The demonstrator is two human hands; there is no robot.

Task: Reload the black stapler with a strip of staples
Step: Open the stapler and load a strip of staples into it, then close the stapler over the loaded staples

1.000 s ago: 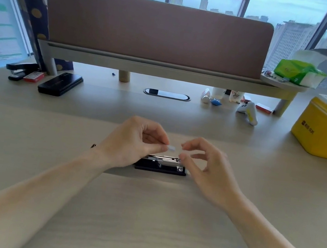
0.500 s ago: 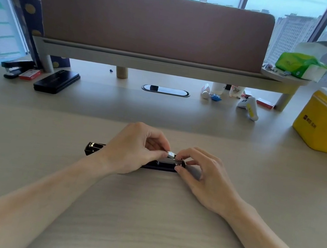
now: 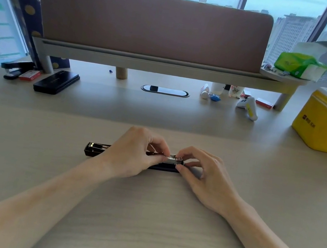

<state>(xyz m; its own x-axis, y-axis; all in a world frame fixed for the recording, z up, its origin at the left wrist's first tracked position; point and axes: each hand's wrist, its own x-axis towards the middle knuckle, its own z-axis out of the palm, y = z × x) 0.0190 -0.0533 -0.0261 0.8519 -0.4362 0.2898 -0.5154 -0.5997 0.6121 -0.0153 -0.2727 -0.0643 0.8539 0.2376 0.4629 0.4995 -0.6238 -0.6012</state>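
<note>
Head view. The black stapler [image 3: 97,150] lies opened flat on the tabletop [image 3: 142,217], lengthwise left to right, directly in front of the person; only its left end and the metal channel at its right end show, the middle being covered by the hands.

Left hand [image 3: 131,153]: palm over the stapler body, probably to pin it down. Thumb and forefinger are pinched together on a small silvery piece at the channel; I take it for the strip of staples [image 3: 171,157], though it is too small to be sure.

Right hand [image 3: 206,174]: fingers [image 3: 183,154] closed lightly on the same strip and on the right end of the stapler, apparently guiding the strip into line.

Judgement: loading step is under way; strip not yet seated, top not yet closed.

Far left of the tabletop: a second stapler [image 3: 15,67], untouched.
</note>
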